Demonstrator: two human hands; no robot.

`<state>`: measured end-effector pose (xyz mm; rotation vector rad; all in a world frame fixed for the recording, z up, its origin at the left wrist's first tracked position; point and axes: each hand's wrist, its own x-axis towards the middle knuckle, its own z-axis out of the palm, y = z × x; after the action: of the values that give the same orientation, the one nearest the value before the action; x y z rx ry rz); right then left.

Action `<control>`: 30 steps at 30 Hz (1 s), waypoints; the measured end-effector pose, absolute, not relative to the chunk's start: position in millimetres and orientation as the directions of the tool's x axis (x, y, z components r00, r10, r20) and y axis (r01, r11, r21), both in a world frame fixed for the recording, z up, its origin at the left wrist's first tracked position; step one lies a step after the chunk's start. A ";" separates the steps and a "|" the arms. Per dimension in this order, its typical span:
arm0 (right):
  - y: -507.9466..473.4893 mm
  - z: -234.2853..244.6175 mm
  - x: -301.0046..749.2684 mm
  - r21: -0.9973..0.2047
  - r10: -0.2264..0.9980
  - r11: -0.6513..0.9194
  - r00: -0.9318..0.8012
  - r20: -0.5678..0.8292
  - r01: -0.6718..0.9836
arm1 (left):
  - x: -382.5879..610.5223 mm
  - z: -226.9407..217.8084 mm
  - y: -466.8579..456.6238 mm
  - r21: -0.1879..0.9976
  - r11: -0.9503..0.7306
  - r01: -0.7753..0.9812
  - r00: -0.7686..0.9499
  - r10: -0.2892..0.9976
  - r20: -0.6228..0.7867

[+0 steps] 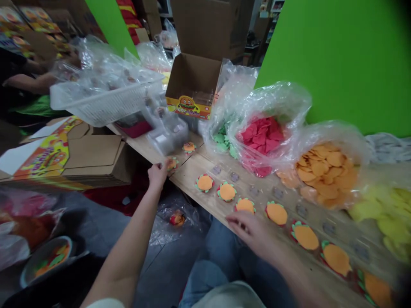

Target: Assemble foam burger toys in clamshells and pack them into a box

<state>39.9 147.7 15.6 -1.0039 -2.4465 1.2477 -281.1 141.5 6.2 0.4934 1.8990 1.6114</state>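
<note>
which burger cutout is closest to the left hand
The burger cutout at the fingertips of the left hand, by the table's edge; the next cutout lies farther along, apart from that hand.

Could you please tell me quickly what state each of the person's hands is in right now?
Left hand: at a small burger-shaped piece, grip unclear.
Right hand: open, holding nothing visible.

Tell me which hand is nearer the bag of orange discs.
Right. The right hand sits at the table edge, below the bag; the left hand is farther away, at a small burger piece.
</note>
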 end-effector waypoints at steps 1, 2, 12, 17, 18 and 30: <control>169.3 15.2 33.5 -0.738 0.712 0.439 -0.699 -0.063 0.513 | -277.0 2.2 138.9 0.976 0.208 -0.070 -0.772 0.608 -0.186; 192.5 13.9 25.1 -0.693 0.754 0.463 -0.656 -0.020 0.552 | -269.8 -2.7 135.2 0.973 0.226 -0.054 -0.784 0.594 -0.181; 299.4 -2.2 -63.2 -0.146 0.826 0.561 -0.562 0.040 0.815 | -208.3 -44.2 143.6 0.876 0.390 -0.285 -0.482 0.731 -0.482; 271.1 12.6 -68.3 -0.255 0.857 0.516 -0.490 0.159 0.818 | -210.4 -46.7 143.3 0.867 0.342 -0.362 -0.505 0.710 -0.491; 263.1 15.5 -69.9 -0.309 0.859 0.512 -0.480 0.178 0.802 | -210.1 -46.3 141.4 0.867 0.331 -0.373 -0.506 0.710 -0.489; 219.6 7.6 -68.0 -0.536 0.755 0.636 -0.590 0.285 0.556 | -198.1 -47.3 132.8 0.899 0.197 -0.392 -0.562 0.722 -0.403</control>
<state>-68.0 219.6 7.6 -1.0265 -2.3652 0.5425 -198.1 132.8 -47.3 0.3243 1.5581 1.5334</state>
